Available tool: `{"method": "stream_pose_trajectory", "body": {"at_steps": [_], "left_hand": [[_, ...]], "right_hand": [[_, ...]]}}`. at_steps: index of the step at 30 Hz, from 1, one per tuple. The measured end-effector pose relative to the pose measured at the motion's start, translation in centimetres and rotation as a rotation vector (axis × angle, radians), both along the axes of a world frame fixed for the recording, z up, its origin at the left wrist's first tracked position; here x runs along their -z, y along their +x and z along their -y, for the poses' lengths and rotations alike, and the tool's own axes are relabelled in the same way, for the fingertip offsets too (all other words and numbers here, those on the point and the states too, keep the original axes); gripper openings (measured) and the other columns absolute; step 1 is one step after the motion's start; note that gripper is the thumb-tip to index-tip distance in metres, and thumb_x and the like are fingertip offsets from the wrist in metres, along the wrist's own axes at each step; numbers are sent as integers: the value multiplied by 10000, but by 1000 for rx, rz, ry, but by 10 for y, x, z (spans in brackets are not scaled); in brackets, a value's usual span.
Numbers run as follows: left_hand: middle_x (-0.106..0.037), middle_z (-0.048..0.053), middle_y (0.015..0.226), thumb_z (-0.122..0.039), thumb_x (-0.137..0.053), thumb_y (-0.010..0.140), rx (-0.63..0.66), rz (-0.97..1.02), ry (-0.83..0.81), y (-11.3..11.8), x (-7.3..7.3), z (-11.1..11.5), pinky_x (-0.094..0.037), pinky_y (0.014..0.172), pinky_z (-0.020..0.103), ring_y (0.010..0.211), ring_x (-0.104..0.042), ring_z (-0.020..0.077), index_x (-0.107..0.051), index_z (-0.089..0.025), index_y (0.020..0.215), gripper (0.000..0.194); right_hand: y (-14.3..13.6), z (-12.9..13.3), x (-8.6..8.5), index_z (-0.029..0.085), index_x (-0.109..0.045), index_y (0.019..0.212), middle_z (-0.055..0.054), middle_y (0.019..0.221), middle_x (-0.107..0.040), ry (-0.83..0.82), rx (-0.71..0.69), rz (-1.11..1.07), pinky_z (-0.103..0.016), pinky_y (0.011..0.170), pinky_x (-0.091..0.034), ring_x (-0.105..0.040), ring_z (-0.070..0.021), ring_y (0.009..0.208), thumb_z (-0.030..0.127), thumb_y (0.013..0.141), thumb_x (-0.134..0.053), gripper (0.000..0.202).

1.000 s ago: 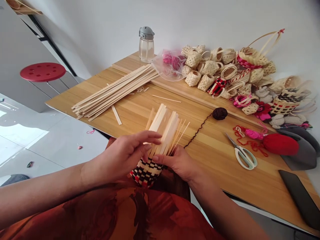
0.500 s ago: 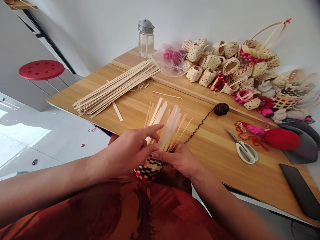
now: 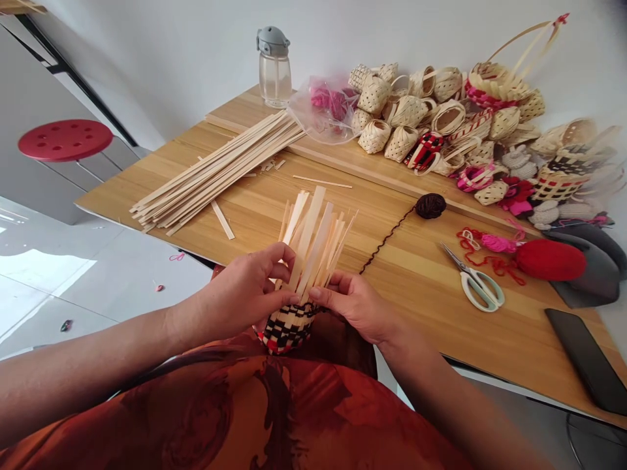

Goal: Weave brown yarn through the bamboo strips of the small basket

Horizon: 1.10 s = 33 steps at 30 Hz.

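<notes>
A half-woven basket (image 3: 289,328) rests at my lap, checked in black and natural with red near its base. Pale upright strips (image 3: 313,245) fan out from its top. On its left side my left hand (image 3: 262,281) is closed, thumb and fingers at the strips just above the woven rim. My right hand (image 3: 355,303) pinches the rim from the right, its thumb in front. Dark brown yarn (image 3: 389,238) runs across the table from a small ball (image 3: 430,205) toward the basket near my right hand. Its end among my fingers is hidden.
A bundle of flat strips (image 3: 220,170) lies on the wooden table (image 3: 411,307). Scissors (image 3: 475,281), red yarn (image 3: 551,260) and a black phone (image 3: 588,359) are on the right. Small woven baskets (image 3: 401,143) crowd the back beside a bottle (image 3: 275,72). A red stool (image 3: 66,140) stands left.
My left hand has lowered from over the strips and closed on them at the rim. The strips stand closer together on the right. The view has shifted slightly.
</notes>
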<state>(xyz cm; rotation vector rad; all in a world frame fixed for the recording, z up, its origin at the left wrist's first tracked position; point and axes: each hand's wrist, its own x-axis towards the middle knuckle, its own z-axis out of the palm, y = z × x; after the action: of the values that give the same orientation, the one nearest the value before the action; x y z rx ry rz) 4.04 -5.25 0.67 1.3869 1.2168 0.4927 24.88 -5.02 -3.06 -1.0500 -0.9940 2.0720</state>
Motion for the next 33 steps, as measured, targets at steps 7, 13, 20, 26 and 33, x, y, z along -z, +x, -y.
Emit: {"method": "stream_pose_trajectory", "body": {"at_steps": [7,13,20,26,33], "left_hand": [[-732,0,737,-369,-688,844,102,-38,-67,-4,-4,-9,-450,390,199,476,-613,124,-593,-190,973,240],[-739,0,765,-339,-679,859,92,39,-179,-4,-4,-13,-402,355,163,412,-559,76,-594,-188,933,189],[-680,-20,672,-336,-672,864,101,94,-248,-5,4,-15,-402,340,146,412,-569,82,-516,-187,863,215],[-647,-42,628,-341,-746,799,110,139,-282,-1,2,-15,-361,343,120,412,-557,65,-494,-183,776,299],[-720,16,739,-380,-777,787,77,185,-312,3,5,-12,-384,368,122,465,-614,80,-605,-146,859,299]], "right_hand": [[2,-2,3,170,-773,911,-32,851,-781,138,-1,67,-297,777,-548,-699,-166,767,422,702,-877,343],[17,-2,1,205,-690,1049,-36,943,-762,214,66,188,-283,764,-544,-697,-162,830,379,740,-858,392],[75,-16,-39,195,-736,769,-11,677,-676,475,-369,596,-250,545,-417,-559,-128,603,383,842,-760,203],[92,-33,-79,220,-770,875,-32,810,-722,774,-448,701,-276,667,-481,-633,-163,731,265,849,-738,61],[71,-50,-96,185,-721,856,-8,777,-671,906,-166,643,-243,643,-447,-569,-123,701,250,891,-699,77]]}}
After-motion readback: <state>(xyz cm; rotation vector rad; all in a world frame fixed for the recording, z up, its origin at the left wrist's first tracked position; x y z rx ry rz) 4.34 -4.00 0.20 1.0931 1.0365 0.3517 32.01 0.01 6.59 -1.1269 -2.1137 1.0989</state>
